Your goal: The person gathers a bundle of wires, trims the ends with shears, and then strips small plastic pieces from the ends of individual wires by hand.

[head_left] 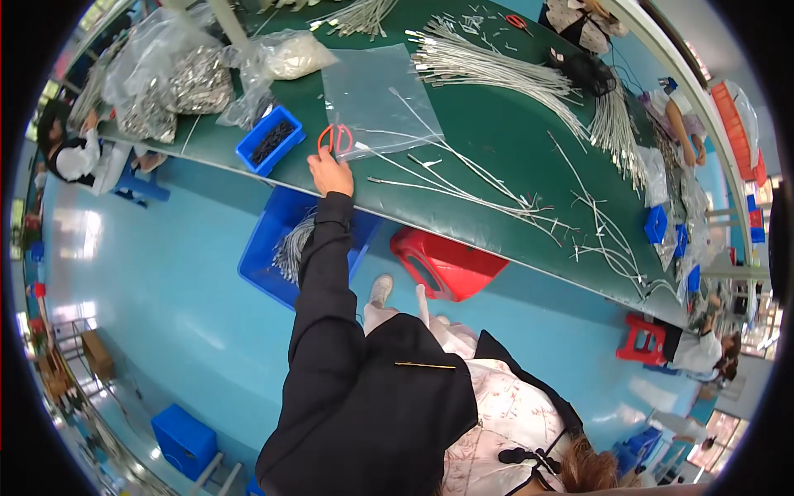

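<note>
My left hand (332, 174) reaches over the near edge of the green table. Its fingers are closed at the red-handled scissors (344, 139), against the loops; the blades are hard to make out. Just beyond lies a clear flat plastic bag (376, 87). Thin white cables (463, 169) with split ends stretch from beside the scissors toward the right, some overlapping the bag. To the left of my hand stands a small blue bin (270, 140) holding small dark parts. My right hand does not show.
Bundled white cables (496, 66) lie across the far table. Bags of metal parts (198, 83) and a bag of pale pieces (294, 54) stand at the left. Below the table edge are a blue crate (256, 248) with cables and a red stool (455, 264). Other people sit nearby.
</note>
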A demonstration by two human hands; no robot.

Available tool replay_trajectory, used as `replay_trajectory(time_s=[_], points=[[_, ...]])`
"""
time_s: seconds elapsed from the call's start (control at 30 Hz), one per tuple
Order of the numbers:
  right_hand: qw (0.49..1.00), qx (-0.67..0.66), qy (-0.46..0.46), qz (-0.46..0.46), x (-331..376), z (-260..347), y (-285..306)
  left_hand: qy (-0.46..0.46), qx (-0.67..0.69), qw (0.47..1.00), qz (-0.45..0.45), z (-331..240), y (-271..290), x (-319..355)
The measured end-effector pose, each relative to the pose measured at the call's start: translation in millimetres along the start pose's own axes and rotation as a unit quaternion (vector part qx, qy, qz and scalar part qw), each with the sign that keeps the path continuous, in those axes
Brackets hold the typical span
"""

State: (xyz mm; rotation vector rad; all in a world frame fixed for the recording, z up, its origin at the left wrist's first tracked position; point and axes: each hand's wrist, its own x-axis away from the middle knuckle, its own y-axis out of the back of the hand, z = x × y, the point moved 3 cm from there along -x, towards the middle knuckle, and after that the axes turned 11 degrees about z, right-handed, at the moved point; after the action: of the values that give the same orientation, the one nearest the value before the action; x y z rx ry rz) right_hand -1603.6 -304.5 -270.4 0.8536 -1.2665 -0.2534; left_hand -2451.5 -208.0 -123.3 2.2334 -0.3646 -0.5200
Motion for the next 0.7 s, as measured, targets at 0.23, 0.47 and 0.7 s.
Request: replay_trajectory(time_s=[0.23,0.47,0.7], points=[[0.992,-0.103,0.075,-0.015,5.0,64.5,-73.3,0.011,-0.082,0.980,0.182,7.1,-3.1,-13.6],[0.708,-0.680,-0.191,0.013,15.9,168.3,93.2,0.190,0.289,0.903,0.255,29.2,63.9,100.6],[0.613,-0.774,0.154,-0.051,9.9,248.2,279.2,-0.292,0.188,0.892,0.291,-168.2,119.4,204.7]])
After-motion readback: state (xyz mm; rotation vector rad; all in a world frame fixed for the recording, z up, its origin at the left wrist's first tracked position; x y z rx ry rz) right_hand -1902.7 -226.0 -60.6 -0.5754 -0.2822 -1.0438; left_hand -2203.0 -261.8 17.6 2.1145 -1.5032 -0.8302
